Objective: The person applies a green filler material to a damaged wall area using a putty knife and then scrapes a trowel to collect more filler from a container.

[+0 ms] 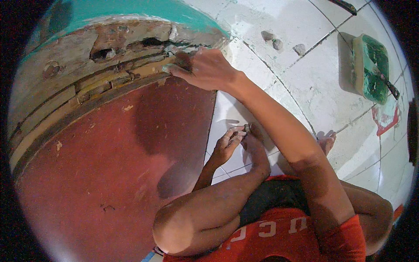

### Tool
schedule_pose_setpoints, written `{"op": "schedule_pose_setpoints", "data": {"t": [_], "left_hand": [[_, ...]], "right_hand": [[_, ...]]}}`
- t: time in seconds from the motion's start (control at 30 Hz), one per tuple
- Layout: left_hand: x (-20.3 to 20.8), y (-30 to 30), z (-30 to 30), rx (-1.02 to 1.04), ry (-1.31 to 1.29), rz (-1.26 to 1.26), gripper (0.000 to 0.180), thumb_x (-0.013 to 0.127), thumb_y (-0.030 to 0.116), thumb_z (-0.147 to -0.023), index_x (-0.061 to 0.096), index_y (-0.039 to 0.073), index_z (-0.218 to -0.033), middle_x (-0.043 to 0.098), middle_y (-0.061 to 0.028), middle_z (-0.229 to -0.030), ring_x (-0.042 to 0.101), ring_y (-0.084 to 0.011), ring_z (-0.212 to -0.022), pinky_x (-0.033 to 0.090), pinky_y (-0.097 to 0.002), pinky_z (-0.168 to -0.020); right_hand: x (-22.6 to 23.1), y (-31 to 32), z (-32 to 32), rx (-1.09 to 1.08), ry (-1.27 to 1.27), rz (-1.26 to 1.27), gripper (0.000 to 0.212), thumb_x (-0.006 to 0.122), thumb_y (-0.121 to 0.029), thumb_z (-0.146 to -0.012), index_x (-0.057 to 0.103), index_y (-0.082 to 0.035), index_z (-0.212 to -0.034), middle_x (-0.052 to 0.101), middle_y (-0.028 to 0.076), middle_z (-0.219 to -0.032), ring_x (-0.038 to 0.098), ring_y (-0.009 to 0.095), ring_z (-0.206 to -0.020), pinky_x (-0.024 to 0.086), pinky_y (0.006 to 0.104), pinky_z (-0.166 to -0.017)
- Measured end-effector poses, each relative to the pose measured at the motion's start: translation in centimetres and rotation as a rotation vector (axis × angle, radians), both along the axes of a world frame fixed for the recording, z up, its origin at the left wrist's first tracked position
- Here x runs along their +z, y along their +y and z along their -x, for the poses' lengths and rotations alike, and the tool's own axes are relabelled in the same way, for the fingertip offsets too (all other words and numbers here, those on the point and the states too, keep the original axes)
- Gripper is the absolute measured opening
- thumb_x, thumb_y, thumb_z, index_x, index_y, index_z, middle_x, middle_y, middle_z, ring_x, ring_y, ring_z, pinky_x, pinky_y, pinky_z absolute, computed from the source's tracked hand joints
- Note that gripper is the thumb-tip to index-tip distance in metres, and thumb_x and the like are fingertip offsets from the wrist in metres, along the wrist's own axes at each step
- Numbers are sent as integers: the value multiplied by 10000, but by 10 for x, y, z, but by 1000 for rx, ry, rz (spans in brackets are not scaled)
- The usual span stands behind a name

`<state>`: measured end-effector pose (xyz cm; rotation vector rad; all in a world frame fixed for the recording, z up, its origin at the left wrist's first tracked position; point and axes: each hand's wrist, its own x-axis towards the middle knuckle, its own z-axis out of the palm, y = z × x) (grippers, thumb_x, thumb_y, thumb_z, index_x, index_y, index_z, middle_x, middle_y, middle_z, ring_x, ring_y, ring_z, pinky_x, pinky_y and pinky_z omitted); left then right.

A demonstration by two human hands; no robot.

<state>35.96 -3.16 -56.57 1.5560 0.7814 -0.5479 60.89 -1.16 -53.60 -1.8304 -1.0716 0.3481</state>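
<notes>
So the thing getting worked on is that damaged wooden band [109, 70], the weathered strip running between the teal paint above and the big red panel [109, 166] below. It's cracked and gouged, with a couple of proper holes near the top. The right hand [207, 69] is pressed up against the right end of it, fingers together and pushing what looks like a dab of pale filler into a gap with the fingertips. Can't tell whether there's more filler tucked in the palm.

The left hand [227, 144] is down low near the knee, fingers pinched together on a small lump of something grey, probably more of the same putty, hovering over the white tiled floor [279, 70].

What could go wrong, in my opinion: the wood looks crumbly, so pushing hard could break loose more of the edge and widen the hole instead of filling it. Filler smeared in by finger may also sit shallow and pop out once dry. The lump in the left hand could drop onto the tiles.

Further out there's a green tub [369, 67] with a dark-handled tool [388, 85] lying across it, well apart on the right, plus a few small stones [277, 43] on the floor.
</notes>
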Motion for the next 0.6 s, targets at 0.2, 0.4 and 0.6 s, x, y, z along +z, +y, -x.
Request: {"op": "schedule_pose_setpoints", "data": {"t": [0.2, 0.4, 0.6], "left_hand": [[0, -5, 1, 89, 35, 42, 344, 443, 194, -923, 445, 8, -1212, 573, -122, -1084, 520, -173, -1059, 374, -277, -920], [1, -2, 2, 51, 17, 43, 356, 435, 189, -924, 421, 16, -1235, 566, -128, -1108, 510, -174, -1070, 370, -276, -924], [-5, -1, 8, 57, 28, 34, 363, 435, 199, -924, 420, 16, -1237, 570, -130, -1106, 515, -178, -1065, 374, -278, -923]], "right_hand": [[-20, -1, 10, -153, -203, -128, 520, 460, -524, -843, 618, -40, -951, 543, 164, -568, 563, 298, -530, 418, 376, -432], [-12, -1, 7, -83, -109, -36, 484, 464, -528, -839, 631, -83, -929, 550, 150, -573, 552, 281, -512, 413, 351, -422], [-24, 8, 14, -166, -137, -32, 402, 468, -534, -824, 619, -162, -838, 538, 122, -533, 552, 258, -497, 413, 356, -431]]}}
